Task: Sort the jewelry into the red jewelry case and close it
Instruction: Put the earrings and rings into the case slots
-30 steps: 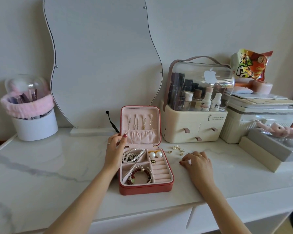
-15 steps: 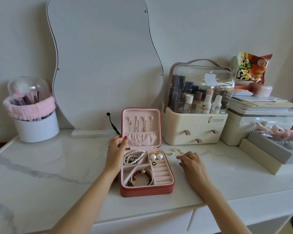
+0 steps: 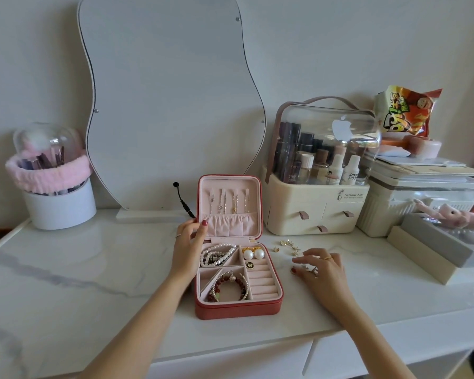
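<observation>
Since the earlier frames, the right hand has slid from the bare marble toward the loose pieces right of the case, and its fingertips now curl over a small silvery piece on the surface; whether the fingers actually pinch it cannot be told. The left hand has stayed at the left edge of the red jewelry case, fingers spread, thumb resting at the lower left corner of the raised lid.

The case sits open at the centre of the frame, lid upright, with 4 thin chains hanging in its pink lining above a gathered pocket. In the tray, a pearl strand fills the upper left compartment, 2 large pearl earrings lie in the upper right one with a small dark butterfly charm just below them, and a red bead bracelet lies in the lower middle section. The ring rolls at lower right look bare.

Just above the right hand, a few gold earrings lie scattered on the marble, near the case but apart from it. Behind them stands a cream cosmetic organizer; a wavy mirror leans on the wall at upper centre.
</observation>
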